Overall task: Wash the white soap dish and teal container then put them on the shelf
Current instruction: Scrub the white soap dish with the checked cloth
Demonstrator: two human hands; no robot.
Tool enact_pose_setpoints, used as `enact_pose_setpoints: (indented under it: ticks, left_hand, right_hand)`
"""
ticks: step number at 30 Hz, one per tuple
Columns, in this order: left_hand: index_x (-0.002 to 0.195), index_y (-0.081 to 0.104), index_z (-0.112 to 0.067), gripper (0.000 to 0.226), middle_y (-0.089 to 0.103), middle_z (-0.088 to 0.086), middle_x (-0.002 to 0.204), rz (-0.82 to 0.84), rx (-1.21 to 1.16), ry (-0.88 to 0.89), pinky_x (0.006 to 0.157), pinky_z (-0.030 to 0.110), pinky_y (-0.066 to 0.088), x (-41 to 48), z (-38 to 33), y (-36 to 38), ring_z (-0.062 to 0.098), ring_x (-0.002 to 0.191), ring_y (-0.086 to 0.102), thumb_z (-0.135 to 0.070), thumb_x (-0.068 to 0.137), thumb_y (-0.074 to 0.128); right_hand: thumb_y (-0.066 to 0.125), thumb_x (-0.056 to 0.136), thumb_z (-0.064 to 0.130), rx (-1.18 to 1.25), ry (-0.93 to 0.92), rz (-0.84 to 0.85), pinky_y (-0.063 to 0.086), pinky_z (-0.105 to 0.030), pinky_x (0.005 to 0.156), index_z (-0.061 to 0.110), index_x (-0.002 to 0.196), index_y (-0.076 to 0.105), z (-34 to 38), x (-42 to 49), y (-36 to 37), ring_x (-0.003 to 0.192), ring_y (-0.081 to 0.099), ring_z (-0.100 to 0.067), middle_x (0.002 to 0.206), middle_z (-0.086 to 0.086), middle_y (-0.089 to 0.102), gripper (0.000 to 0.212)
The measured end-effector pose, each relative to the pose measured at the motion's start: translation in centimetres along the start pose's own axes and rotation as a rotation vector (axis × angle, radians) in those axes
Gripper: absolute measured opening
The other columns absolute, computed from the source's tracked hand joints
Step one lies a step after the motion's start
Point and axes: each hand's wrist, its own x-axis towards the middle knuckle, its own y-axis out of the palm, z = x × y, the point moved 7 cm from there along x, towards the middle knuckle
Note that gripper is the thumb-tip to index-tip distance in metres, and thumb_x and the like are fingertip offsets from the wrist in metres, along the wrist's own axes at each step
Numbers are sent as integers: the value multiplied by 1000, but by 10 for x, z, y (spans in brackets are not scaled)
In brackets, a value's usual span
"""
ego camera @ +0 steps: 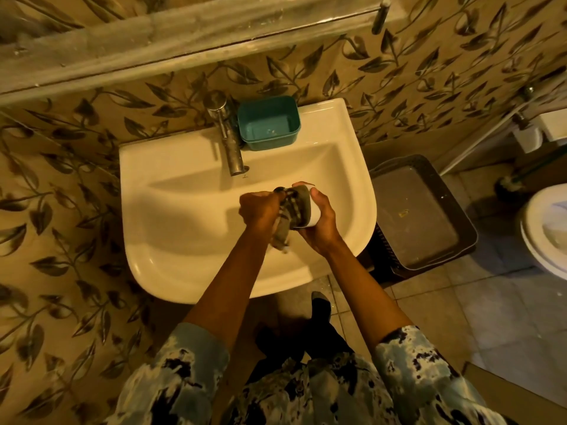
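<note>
Over the basin of the white sink, my right hand holds the white soap dish on its side. My left hand presses a grey patterned cloth into the dish; a tail of the cloth hangs down below my hands. The teal container stands upright and open on the sink's back ledge, just right of the metal tap. A glass shelf runs along the wall above the sink.
Leaf-patterned tiles cover the wall. A dark plastic basket stands on the floor right of the sink. A white toilet sits at the far right edge. No water runs from the tap.
</note>
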Motion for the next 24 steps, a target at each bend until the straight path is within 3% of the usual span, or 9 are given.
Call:
enact_pose_setpoints:
  ticks: [2,5,7,9,14,19,22,24]
  left_hand:
    - [93,71,-5,31,73,11,96,-127,81,123,80,40,58,4,-7,-10,27,81,70,-22,68,82]
    - [83,70,-9,17,71,6,87,-130,196,325,83,32,55,-4,-22,-4,23,81,67,-22,75,77]
    - [71,70,-14,14,69,2,75,-26,262,419,80,37,58,-9,-30,6,22,73,68,-26,78,73]
    - [74,72,-14,19,72,2,74,88,326,494,77,41,59,-10,-35,16,21,71,70,-32,79,69]
    - [100,73,-7,20,73,9,94,323,353,766,80,26,56,-36,-55,37,18,86,70,-18,85,66]
    - [92,74,-7,12,68,6,81,570,629,969,70,14,47,-43,-53,39,7,72,62,-12,83,67]
    - [94,75,-16,14,69,6,86,650,920,1064,65,26,53,-37,-47,40,15,72,64,-19,81,69]
    - [99,74,-21,18,69,8,96,612,1207,1102,68,37,54,-25,-40,36,25,81,64,-23,82,67]
  right_hand:
    - [50,81,48,-48,-28,51,53,-35,71,17,104,55,4,0,7,91,60,-24,102,-12,61,39]
    - [55,76,50,-43,-29,30,51,-37,75,17,103,58,7,2,13,93,60,-25,103,-14,60,43]
    - [49,81,47,-66,-30,1,50,-36,76,16,102,59,15,7,12,90,60,-23,97,-12,62,38]
    - [44,85,47,-96,-8,20,51,-35,76,18,101,59,23,11,15,88,62,-22,95,-10,64,36]
    - [41,86,54,-51,19,-53,54,-35,80,18,104,62,24,17,7,96,65,-21,99,-9,66,46]
    - [43,85,50,-34,21,-14,53,-38,80,16,107,60,31,16,4,89,64,-22,96,-11,65,44]
    - [45,84,51,92,87,22,53,-36,77,16,108,60,17,12,1,87,63,-23,96,-11,65,45]
    - [42,85,53,136,142,37,48,-43,85,18,106,61,10,10,0,90,62,-26,99,-11,65,45]
